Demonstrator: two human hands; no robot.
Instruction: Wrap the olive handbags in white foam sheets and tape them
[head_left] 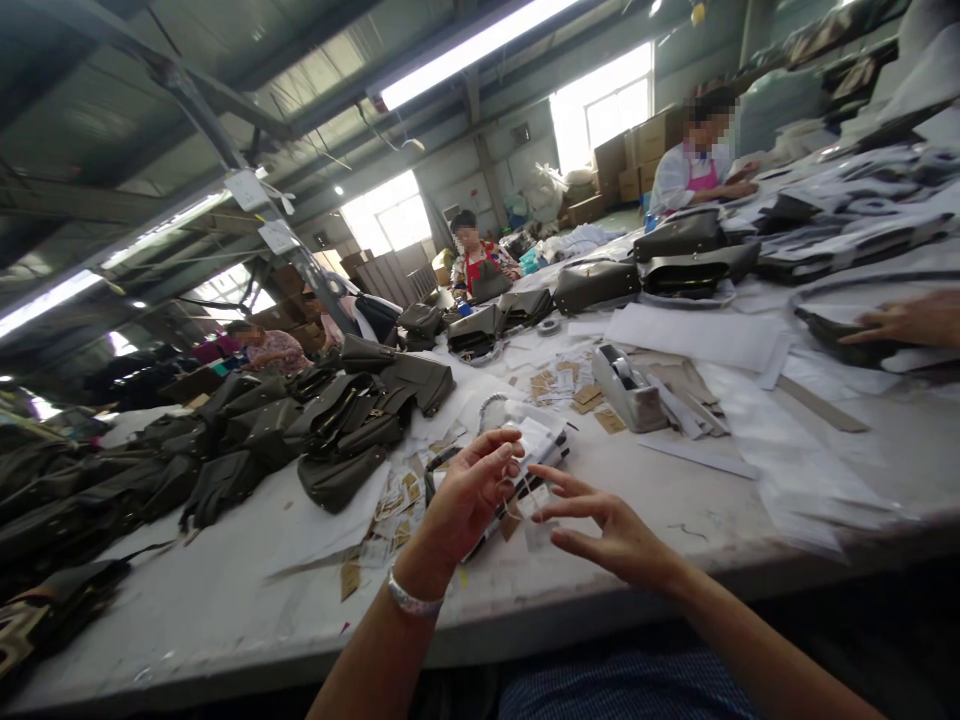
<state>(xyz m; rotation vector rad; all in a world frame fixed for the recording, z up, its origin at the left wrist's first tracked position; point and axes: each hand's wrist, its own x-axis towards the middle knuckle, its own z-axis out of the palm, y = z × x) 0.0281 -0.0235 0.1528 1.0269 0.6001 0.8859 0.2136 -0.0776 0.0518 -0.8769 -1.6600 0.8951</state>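
My left hand [474,492], with a silvery bracelet at the wrist, is raised over the front of the table, thumb and fingertips pinched together. From it hangs a thin pale tag string [516,514], with a small brown tag [511,526] and a clear piece [534,499] near its lower end. Close by on the right, my right hand [611,530] has its fingers apart, their tips near the string; I see nothing gripped in it. Behind and partly hidden by both hands lies a dark bag with white wrapping [536,437] and a grey coiled cord.
Dark olive bags [360,410] pile up at left. Loose brown tags [397,510] lie beside my left hand. A tape dispenser [628,390] stands beyond my right hand, near white sheets [697,340]. At the right edge, another person's hand [911,322] touches a dark bag. Co-workers sit farther back.
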